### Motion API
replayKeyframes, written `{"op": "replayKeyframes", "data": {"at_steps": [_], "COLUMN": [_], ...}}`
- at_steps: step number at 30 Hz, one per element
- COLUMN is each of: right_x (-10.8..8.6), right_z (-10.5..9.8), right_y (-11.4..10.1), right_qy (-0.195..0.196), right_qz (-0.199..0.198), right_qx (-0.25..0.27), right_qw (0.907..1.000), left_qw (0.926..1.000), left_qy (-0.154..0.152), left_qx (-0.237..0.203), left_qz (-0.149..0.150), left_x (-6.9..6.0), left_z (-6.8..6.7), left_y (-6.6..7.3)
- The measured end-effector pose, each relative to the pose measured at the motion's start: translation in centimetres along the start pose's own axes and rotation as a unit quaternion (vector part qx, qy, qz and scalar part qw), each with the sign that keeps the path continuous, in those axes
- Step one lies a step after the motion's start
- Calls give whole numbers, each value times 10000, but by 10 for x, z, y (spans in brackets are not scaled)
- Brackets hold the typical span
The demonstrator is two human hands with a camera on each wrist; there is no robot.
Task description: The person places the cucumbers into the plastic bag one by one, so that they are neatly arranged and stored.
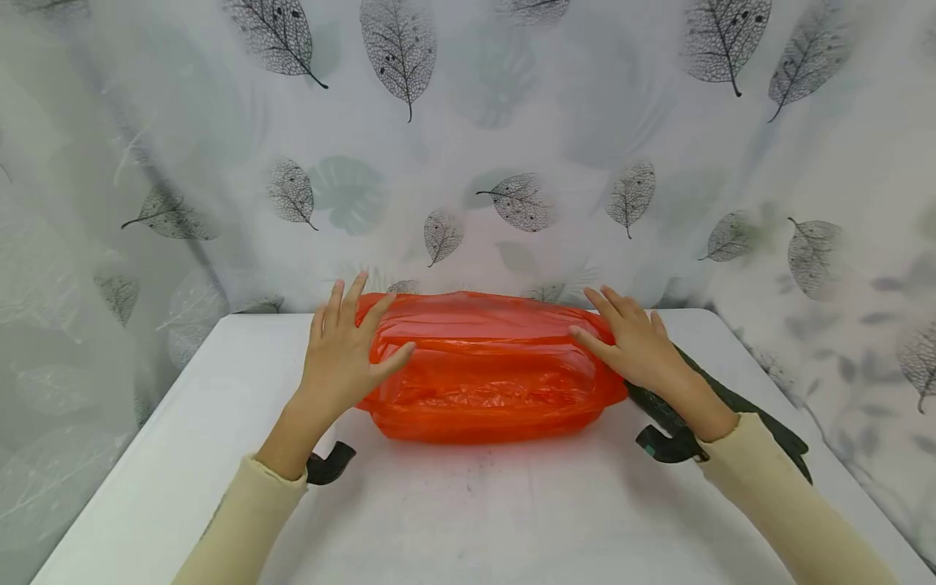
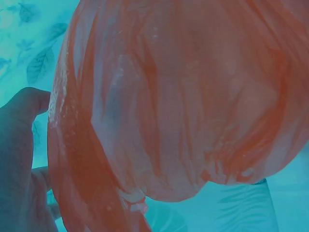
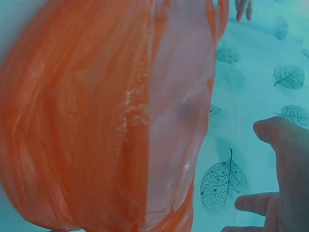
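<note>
A puffy red-orange plastic bag (image 1: 483,370) lies lengthwise across the far part of the white table, wrapped over something bulky whose kind is hidden. At its left end my left hand (image 1: 340,353) is held with fingers spread and straight. My right hand (image 1: 636,345) hovers by the right end, thumb and fingers apart. Creased, see-through film fills the left wrist view, where the thumb (image 2: 36,101) appears close to the bag (image 2: 183,106); contact is hard to tell. In the right wrist view a gap separates the right hand (image 3: 289,164) from the bag (image 3: 96,116).
A dark green flat item (image 1: 768,422), its kind unclear, lies at the table's right edge, partly behind the right forearm. Black curved wrist mounts (image 1: 329,463) stick out below the wrists. A curtain printed with leaves (image 1: 468,162) hangs behind and beside the white table (image 1: 468,520).
</note>
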State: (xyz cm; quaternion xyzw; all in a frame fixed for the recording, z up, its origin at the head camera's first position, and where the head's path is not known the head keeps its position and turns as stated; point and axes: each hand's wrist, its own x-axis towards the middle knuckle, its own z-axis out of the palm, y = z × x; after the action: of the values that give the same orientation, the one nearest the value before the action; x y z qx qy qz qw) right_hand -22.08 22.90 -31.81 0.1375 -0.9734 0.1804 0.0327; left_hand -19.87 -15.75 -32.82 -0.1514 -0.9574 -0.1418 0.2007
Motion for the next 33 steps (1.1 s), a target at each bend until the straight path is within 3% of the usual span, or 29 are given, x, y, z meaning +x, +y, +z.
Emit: {"op": "replayKeyframes", "data": {"at_steps": [5, 12, 17, 24, 33], "right_x": [-6, -19, -23, -29, -30], "right_z": [2, 6, 8, 13, 17], "right_y": [-2, -6, -7, -1, 9], "right_qy": [251, 1030, 1350, 1440, 1632], "right_qz": [-89, -514, -693, -696, -822], "right_qx": [9, -74, 124, 325, 609], "right_qw": [9996, 9933, 9883, 9866, 9813], "left_qw": [9999, 9990, 9982, 9950, 9890], "left_qy": [140, 432, 472, -17, -486], "left_qx": [-41, -107, -300, -596, -927], "left_qz": [-32, -17, -209, -801, -1041], "left_x": [-7, -18, -24, -31, -39], "left_z": [2, 12, 15, 14, 18], "left_y": [-5, -10, -10, -10, -13]}}
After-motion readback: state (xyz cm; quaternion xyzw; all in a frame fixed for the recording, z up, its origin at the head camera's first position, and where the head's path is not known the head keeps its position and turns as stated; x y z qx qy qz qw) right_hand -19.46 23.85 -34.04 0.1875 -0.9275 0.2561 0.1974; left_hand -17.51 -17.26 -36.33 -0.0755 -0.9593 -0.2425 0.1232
